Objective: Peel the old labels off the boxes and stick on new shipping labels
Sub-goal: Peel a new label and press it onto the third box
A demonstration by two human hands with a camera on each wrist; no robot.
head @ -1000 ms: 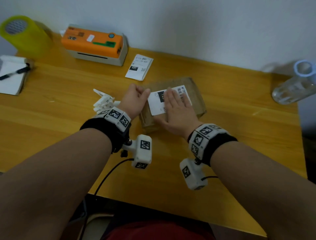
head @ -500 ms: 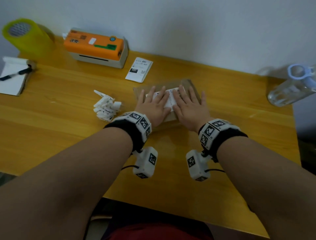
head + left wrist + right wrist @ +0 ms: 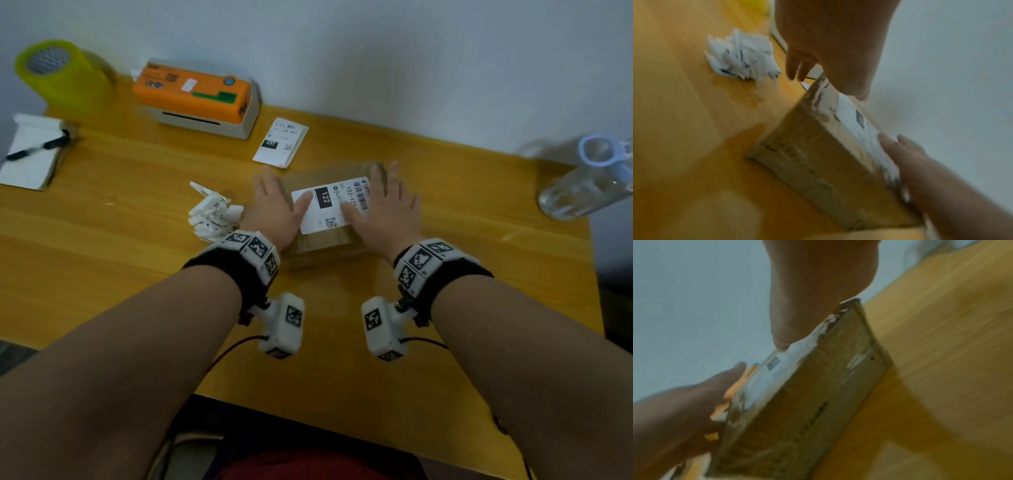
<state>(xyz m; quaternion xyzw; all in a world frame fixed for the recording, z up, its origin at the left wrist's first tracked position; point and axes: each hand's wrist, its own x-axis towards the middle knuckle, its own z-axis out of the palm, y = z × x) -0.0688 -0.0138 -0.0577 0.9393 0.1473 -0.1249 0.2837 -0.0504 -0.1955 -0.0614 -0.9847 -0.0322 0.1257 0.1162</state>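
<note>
A yellow tape roll (image 3: 63, 73) stands at the desk's (image 3: 137, 274) far left corner, with an orange-topped label printer (image 3: 197, 97) beside it along the far edge. A notepad (image 3: 30, 156) with a black pen (image 3: 36, 149) on it lies at the left edge. A clear water bottle (image 3: 587, 185) lies near the right edge.

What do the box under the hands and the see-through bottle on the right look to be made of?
The box looks like brown corrugated cardboard, matte; its top is scuffed with torn white paper remnants around the glossy-looking white label. The bottle is clear, probably plastic though possibly glass, with a pale blue ring cap.
</note>
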